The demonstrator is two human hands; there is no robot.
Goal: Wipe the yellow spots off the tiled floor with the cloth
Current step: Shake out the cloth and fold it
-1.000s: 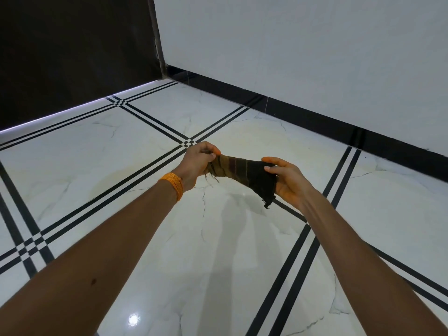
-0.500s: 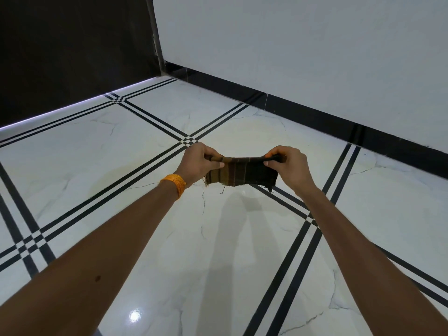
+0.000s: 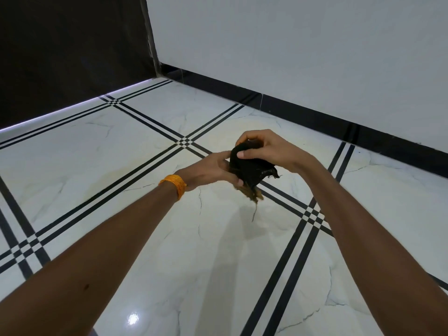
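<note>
A small dark brown striped cloth (image 3: 247, 169) is bunched up in the air between both hands, with frayed threads hanging below it. My left hand (image 3: 211, 169), with an orange band on its wrist, cups the cloth from underneath. My right hand (image 3: 269, 149) grips the bundle from above, thumb pressed on its front. Below lies the white marble tiled floor (image 3: 150, 214) with black double lines. Faint yellowish stains (image 3: 114, 177) spread over the tile left of my hands, and yellowish smears (image 3: 242, 127) show on the tile beyond them.
A grey wall (image 3: 291, 52) with a black skirting (image 3: 303, 112) runs along the far right. A dark panel (image 3: 72, 49) closes off the far left, with a bright strip at its base. A light reflection (image 3: 133, 318) glints on the floor near me.
The cloth was stretched flat between both hands; now it is folded and bunched into a wad. My right hand has moved over the top and my left hand has turned beneath it.
</note>
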